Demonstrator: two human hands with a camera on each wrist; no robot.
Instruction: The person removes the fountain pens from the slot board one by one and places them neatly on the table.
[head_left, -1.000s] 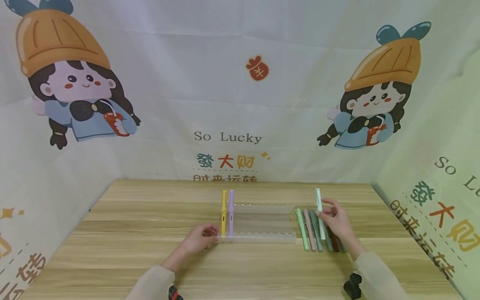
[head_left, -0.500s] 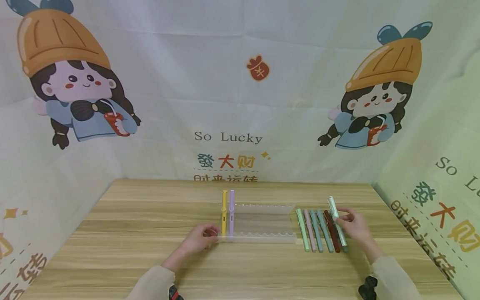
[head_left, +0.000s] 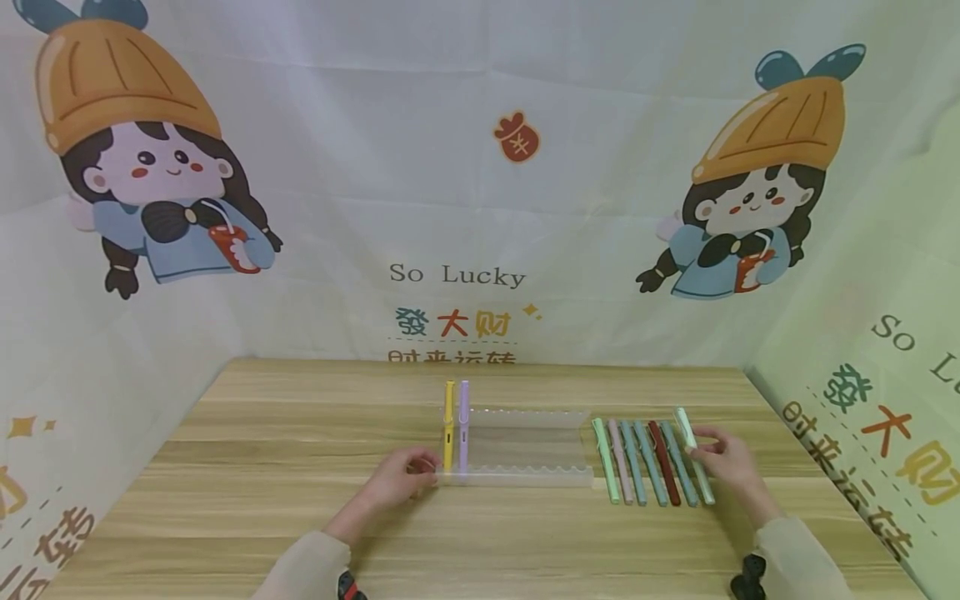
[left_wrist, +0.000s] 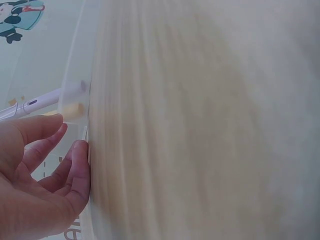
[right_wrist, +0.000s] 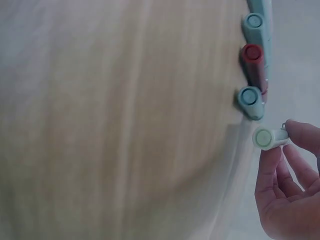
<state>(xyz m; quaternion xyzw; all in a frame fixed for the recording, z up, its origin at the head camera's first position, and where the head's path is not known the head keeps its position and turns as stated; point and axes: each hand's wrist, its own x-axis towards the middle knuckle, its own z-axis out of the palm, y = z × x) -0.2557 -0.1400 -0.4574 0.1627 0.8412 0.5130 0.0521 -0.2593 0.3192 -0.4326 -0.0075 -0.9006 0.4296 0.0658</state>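
A clear pen rack [head_left: 525,477] lies mid-table, with a yellow pen [head_left: 448,433] and a lilac pen [head_left: 463,433] standing parallel in its left end. My left hand [head_left: 408,477] holds the rack's near left corner between thumb and fingers; the left wrist view shows the thumb over the transparent edge. At the right, my right hand [head_left: 726,462] pinches a pale mint pen [head_left: 695,458] by its upper part. That pen slants at the right end of a row, just beside a teal pen [head_left: 678,462]. In the right wrist view its round end [right_wrist: 263,138] faces the camera.
Left of the held pen lie a dark red pen [head_left: 663,462], two blue pens [head_left: 649,462], a dusty pink pen [head_left: 619,461] and a light green pen [head_left: 604,461]. The row sits close to the rack's right end. A printed cloth [head_left: 585,217] rises behind the wooden table [head_left: 247,450].
My right hand has carried the pale mint pen rightward and down, from above the row to its right end. The left hand and the rack have stayed put.
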